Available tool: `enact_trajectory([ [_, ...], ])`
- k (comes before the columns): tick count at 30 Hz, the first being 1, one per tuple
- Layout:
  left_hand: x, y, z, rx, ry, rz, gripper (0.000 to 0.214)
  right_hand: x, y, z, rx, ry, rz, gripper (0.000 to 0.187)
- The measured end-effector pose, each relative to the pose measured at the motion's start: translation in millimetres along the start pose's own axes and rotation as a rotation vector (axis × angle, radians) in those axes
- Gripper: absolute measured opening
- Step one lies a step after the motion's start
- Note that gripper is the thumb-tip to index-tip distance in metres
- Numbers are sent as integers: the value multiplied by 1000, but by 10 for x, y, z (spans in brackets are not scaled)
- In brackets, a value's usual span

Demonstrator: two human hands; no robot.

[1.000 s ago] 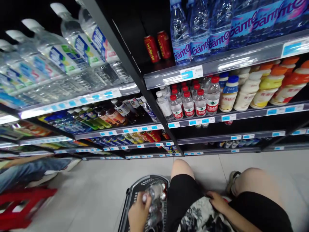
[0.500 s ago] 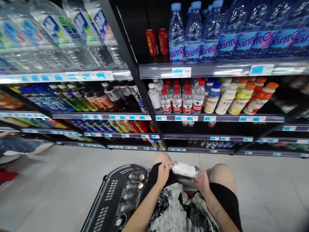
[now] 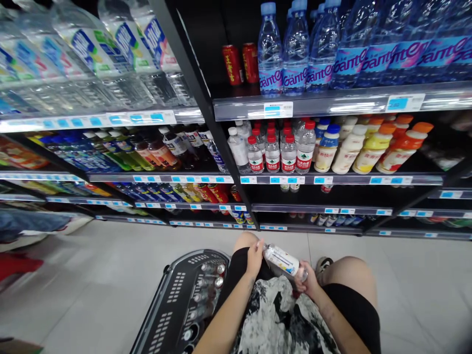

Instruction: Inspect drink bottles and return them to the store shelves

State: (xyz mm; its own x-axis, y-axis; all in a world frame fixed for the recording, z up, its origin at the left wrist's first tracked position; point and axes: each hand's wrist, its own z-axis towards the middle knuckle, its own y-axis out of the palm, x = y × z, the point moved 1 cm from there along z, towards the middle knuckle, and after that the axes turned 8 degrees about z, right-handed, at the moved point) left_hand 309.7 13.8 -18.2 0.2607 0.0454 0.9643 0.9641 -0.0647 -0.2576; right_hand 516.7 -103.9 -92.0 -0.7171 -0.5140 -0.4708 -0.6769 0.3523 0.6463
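Half a second on, the water bottle you hold over your lap has tilted, cap end up. Your left hand pinches the cap end, your right hand cups the base. The basket by your left knee looks unchanged, probably holding more bottles.

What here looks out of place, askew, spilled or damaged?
Nothing is spilled or visibly damaged. Two red cans stand alone in a dark, mostly bare stretch of the top shelf beside the blue-labelled water bottles. The left hand and right hand hold a clear white-labelled bottle above the black plastic basket.
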Motion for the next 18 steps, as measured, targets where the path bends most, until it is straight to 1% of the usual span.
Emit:
enact_trajectory([
  [3,-15,0,-15,-89,99,-27,52,-12,-41,-21,-50,66,2,70],
  [5,-49,19,8,-132,97,-48,56,-17,-34,-30,-61,79,9,69],
  [7,-98,76,13,-162,62,-110,66,-19,1,-39,-62,78,16,69],
  [10,-168,248,-75,-230,-11,-275,80,-30,92,-58,-61,69,25,72],
  [12,-201,389,-172,-261,-134,-329,76,-36,162,-70,-61,65,31,74],
  [14,-207,504,-229,-243,-288,-303,62,-25,227,-78,-55,61,41,73],
  [15,-190,540,-219,-211,-329,-272,55,-7,254,-79,-50,61,49,72],
  [16,-151,561,-175,-173,-317,-222,49,21,274,-78,-38,58,55,70],
  [18,4,555,13,-78,-181,-99,42,106,293,-70,5,35,30,63],
])
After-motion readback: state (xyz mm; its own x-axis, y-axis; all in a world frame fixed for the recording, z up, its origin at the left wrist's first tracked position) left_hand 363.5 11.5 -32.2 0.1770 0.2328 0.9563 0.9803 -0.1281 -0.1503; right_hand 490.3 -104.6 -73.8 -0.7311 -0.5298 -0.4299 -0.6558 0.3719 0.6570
